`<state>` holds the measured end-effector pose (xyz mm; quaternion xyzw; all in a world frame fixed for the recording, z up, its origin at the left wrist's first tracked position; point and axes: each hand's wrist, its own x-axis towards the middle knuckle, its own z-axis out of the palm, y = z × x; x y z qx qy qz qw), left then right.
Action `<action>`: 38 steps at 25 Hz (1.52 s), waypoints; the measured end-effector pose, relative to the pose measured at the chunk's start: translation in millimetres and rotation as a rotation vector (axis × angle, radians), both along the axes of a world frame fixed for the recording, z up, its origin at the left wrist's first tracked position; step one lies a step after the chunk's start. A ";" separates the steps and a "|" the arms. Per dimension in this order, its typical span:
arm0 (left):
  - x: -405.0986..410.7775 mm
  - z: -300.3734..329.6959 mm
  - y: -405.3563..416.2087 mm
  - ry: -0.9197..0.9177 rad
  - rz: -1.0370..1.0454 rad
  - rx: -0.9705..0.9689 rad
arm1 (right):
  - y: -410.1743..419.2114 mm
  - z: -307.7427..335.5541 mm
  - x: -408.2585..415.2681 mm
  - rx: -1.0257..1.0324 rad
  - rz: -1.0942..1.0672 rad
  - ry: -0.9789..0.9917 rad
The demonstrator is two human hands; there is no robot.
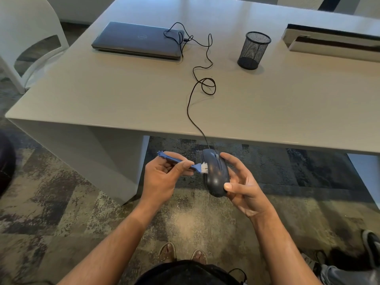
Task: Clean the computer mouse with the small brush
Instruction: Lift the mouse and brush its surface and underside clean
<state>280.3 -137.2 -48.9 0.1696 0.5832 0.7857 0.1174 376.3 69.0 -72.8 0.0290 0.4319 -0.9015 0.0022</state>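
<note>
Below the table's [144,95] near edge, the right hand [244,188] grips the mouse [216,173] between thumb and fingers; its far side is hidden. The left hand [164,173] pinches the brush [185,162], bristles touching the mouse. Near the far edge, the mesh cup's [254,50] contents cannot be made out.

Both forearms are bare, with no sleeves, watch or rings showing on the left hand [164,177] or right hand [244,190]. At six o'clock a dark garment [185,272] covers the torso, above open-toed sandals [167,251].
</note>
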 end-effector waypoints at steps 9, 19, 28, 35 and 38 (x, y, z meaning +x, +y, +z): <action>22.0 -3.9 -13.4 -0.011 -0.047 -0.040 | -0.1 -3.2 -1.2 0.017 -0.023 -0.022; 15.7 -1.2 -16.1 -0.010 0.005 0.019 | 1.7 0.5 -0.4 0.009 -0.017 -0.023; -22.2 4.2 0.6 -0.008 0.088 0.018 | -11.5 5.2 -0.9 0.019 0.028 -0.009; -9.3 -0.8 -6.8 0.018 -0.127 -0.044 | -8.3 6.7 0.4 0.041 -0.026 -0.048; 0.4 -1.8 -12.6 0.015 -0.279 -0.034 | -7.7 5.0 0.6 0.050 -0.041 -0.059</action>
